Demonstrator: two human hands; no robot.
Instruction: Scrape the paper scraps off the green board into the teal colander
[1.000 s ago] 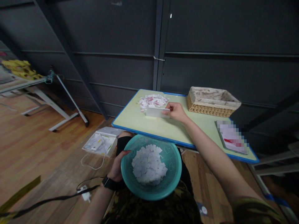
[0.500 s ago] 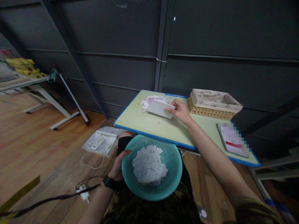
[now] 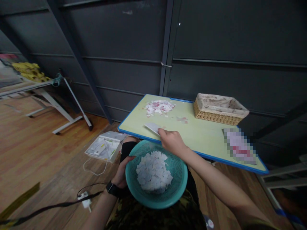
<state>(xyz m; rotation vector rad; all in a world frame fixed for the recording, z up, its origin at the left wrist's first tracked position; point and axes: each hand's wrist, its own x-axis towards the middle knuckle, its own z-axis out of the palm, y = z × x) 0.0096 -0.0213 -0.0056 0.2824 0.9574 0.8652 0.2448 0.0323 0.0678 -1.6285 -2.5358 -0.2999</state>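
Right grip (image 3: 173,142) holds card (image 3: 152,127), any print unclear.

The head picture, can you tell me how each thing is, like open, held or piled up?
Left hand: holding the green basket's rim
Green basket: open on top, partly filled
Paper scraps: heaped inside it
Right hand: holding the white card
White card: tilted, one end in the fingers
Paper pile: loose on the table
Wicker basket: upright, open, cloth-lined
White box: open, on the floor
Watch: strapped on
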